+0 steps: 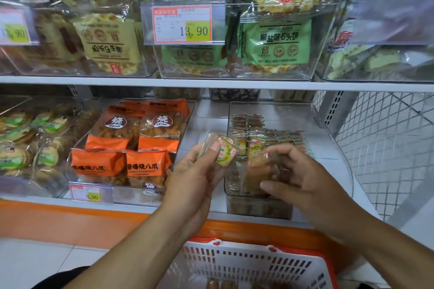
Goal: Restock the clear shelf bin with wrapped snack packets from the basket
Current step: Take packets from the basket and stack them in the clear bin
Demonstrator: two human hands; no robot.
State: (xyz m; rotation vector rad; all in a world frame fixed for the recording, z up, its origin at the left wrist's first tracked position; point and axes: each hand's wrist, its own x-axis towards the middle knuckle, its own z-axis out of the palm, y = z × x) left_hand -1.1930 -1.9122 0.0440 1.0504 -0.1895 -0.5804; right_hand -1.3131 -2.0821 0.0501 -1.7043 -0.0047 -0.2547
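My left hand (199,171) pinches a small wrapped snack packet (225,151) with a yellow-green label, held up just left of the clear shelf bin (328,129). Over the bin's front part, my right hand (298,171) grips a brownish wrapped packet (258,166), blurred. Several rows of similar small packets (249,129) lie inside the bin toward its back and left. The white and red basket (249,263) sits below my arms at the bottom edge, with a few packets visible at its bottom.
Left of the bin stands a clear tray of orange snack bags (131,145) with a price tag (87,192). Further left are bins of round biscuits (25,145). The upper shelf holds bins of green (274,42) and yellow (110,42) bags. A wire mesh panel (387,143) closes the right side.
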